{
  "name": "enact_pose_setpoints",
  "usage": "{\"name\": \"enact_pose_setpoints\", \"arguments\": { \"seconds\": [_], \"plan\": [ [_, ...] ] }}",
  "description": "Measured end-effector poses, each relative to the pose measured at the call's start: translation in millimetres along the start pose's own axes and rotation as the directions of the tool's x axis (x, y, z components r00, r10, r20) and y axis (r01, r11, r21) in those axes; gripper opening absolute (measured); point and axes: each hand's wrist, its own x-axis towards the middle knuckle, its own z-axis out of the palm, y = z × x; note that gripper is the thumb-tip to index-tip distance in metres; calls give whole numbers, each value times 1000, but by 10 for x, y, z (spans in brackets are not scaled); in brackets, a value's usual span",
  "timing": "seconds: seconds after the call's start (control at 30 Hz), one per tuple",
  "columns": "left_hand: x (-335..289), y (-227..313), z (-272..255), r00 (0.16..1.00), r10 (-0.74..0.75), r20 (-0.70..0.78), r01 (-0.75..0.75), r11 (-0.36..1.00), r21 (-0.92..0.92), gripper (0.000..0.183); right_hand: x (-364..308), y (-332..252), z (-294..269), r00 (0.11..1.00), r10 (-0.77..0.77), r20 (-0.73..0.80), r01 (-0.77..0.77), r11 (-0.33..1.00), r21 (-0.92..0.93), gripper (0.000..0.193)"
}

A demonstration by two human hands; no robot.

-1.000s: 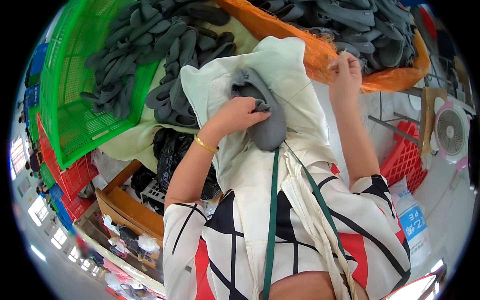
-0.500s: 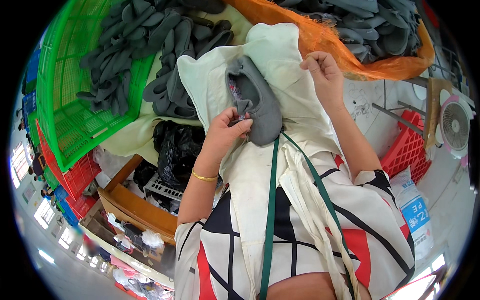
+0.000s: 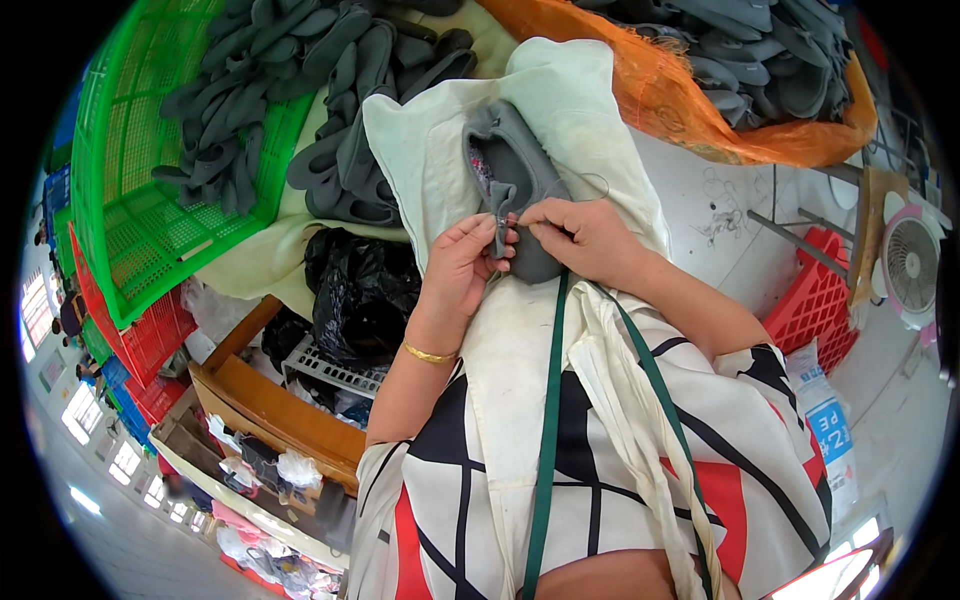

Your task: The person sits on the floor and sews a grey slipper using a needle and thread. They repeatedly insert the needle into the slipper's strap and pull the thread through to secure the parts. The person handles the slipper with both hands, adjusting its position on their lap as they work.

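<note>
Head view, looking down at a lap: a soft grey fabric slip-on shoe with a flower-patterned lining (image 3: 533, 180) lies on a white cloth (image 3: 570, 80) spread over the person's knees, its heel pointing away and its toe toward the body. The left hand (image 3: 465, 262) grips a small grey fabric bow (image 3: 501, 205) at the front of the shoe's opening, thumb and fingers pinched around it. The right hand (image 3: 585, 238) lies across the toe area, thumb and forefinger drawn together just beside the bow; what is between them is too small to tell. A thin dark thread (image 3: 604, 181) loops above its knuckles. A gold bracelet (image 3: 430, 354) circles the left wrist.

Beyond the cloth, to the left, a heap of similar grey shoes (image 3: 225, 135) spills from a tipped, bright green plastic basket (image 3: 105, 190). To the upper right, an orange woven sack (image 3: 650, 90) holds more grey shoes (image 3: 775, 60). Left of the lap sit a crumpled black plastic bag (image 3: 350, 290) and a brown wooden drawer-like box (image 3: 290, 425). On the far right are a red plastic crate (image 3: 815, 300) and a white-and-pink fan (image 3: 910, 262).
</note>
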Motion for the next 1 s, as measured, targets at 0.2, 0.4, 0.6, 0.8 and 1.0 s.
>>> {"name": "enact_pose_setpoints", "arguments": {
  "seconds": [0.2, 0.4, 0.6, 0.8, 1.0],
  "plan": [
    [-18, 21, 30, 1000, -7, -3, 7, 1000, -12, 24, 11, 42, 31, 1000, -18, -10, 18, 1000, -13, 16],
    [-18, 14, 24, 1000, -10, -9, 10, 1000, -11, 24, 10, 49, 34, 1000, -23, -9, 23, 1000, -4, 16],
    [-27, -6, 39, 1000, 28, -10, -28, 1000, 0, 23, 15, 33, 12, 1000, -6, 14, 6, 1000, -8, 16],
    [-52, -49, 96, 993, 74, -92, -67, 995, 79, 19, 9, 41, -95, 973, 158, 169, -189, 964, 187, 12],
    [-29, -80, 115, 993, 46, -105, -30, 989, 145, 21, 11, 102, -131, 924, 278, 262, -347, 898, 270, 11]
  ]
}}
